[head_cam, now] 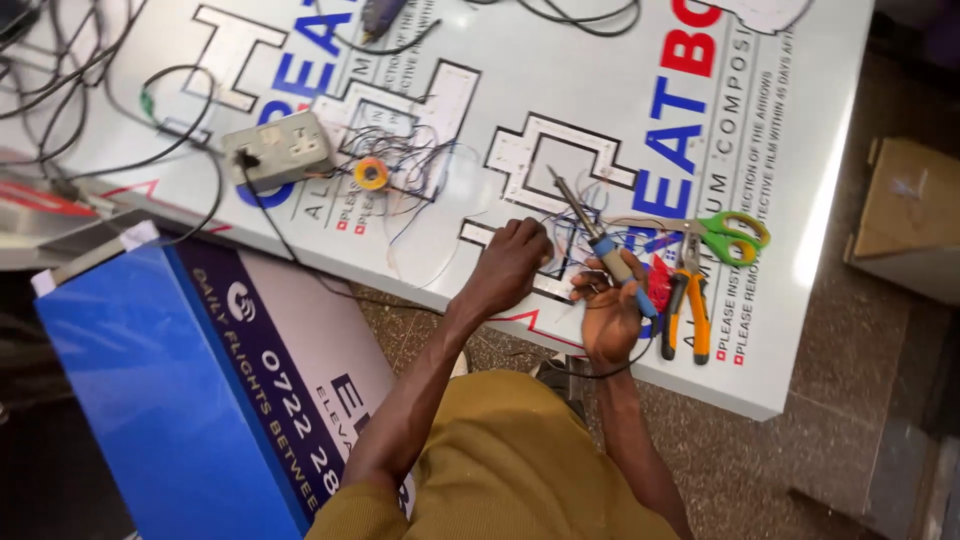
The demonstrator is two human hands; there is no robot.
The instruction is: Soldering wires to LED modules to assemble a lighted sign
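- Right hand [610,315] is wrapped around the soldering iron [595,235], tip aimed far across the white panel [600,70].
- Left hand [512,262] presses thin wires [562,232], clutching nothing.
- Risk: the hot tip could slip onto those fingers, just beside it.

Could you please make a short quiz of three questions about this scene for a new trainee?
1. True or false: the right hand holds a soldering iron with a blue handle.
2. Which tool lies nearest to the right hand? A) green scissors B) orange-handled pliers C) yellow tape roll
3. Fill in: the left hand presses down on thin ____ on the white panel.

Key:
1. True.
2. B; the pliers lie just beside it.
3. Wires, next to a cut-out letter shape.
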